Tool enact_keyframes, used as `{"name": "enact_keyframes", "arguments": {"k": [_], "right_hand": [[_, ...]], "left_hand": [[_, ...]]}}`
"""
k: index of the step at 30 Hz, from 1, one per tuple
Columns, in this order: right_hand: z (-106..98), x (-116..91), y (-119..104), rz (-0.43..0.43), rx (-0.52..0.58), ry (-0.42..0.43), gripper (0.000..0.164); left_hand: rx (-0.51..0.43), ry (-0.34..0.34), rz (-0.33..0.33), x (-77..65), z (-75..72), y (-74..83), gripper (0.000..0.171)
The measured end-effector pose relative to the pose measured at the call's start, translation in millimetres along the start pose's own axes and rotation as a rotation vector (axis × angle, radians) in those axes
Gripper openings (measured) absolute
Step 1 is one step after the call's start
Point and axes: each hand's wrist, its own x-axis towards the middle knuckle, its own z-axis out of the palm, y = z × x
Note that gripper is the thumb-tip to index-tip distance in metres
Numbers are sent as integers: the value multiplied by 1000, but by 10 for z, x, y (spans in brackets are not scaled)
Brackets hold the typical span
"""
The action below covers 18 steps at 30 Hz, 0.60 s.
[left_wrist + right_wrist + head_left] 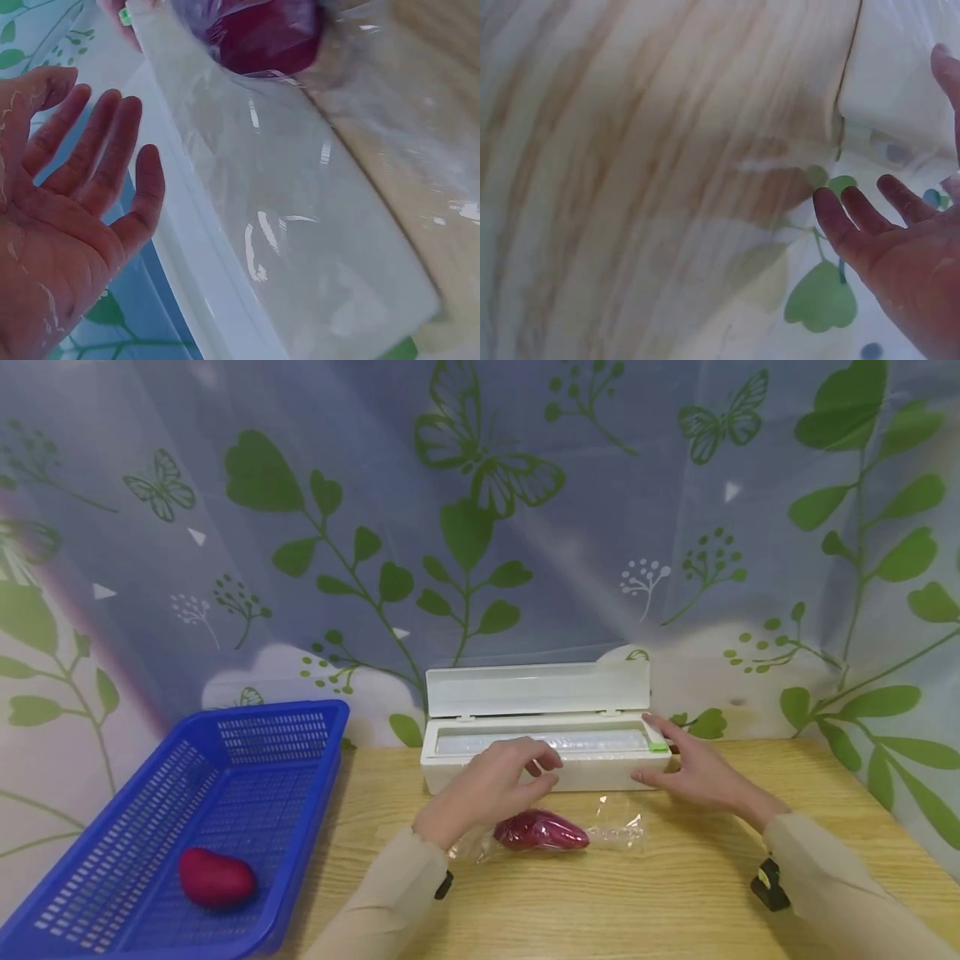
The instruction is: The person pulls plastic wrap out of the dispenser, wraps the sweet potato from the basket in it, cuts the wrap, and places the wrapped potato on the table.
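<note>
A white cling film dispenser (600, 773) stands at the back of the table, its lid (536, 691) raised and a clear roll visible inside. In front of it lies a dark red-purple, tapered piece like a vegetable (547, 832), wrapped in clear film (621, 835) that spreads to both sides. My left hand (495, 781) hovers over the dispenser's front and the wrapped piece, fingers loosely bent and holding nothing; the left wrist view shows its spread palm. At the dispenser's right end, my right hand (697, 770) has its thumb near the front and a finger at the back, beside a green tab (657, 747).
A blue perforated basket (300, 827) stands on the left with a rounded red piece (217, 878) in it. Behind the wooden table (600, 910) hangs a cloth (360, 635) printed with leaves and butterflies.
</note>
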Motion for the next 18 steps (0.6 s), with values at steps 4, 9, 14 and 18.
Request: {"name": "enact_keyframes", "arguments": {"k": [4, 9, 14, 18], "right_hand": [[-11, 12, 30, -3, 75, -6, 95], [-8, 43, 67, -18, 139, -5, 93], [21, 57, 116, -17, 208, -11, 91], [45, 64, 151, -17, 272, -17, 90]], "left_hand": [[3, -4, 41, 256, 11, 66, 23], [26, -39, 88, 553, 45, 138, 24], [33, -74, 130, 786, 162, 188, 26], [73, -103, 157, 905, 260, 236, 27]]}}
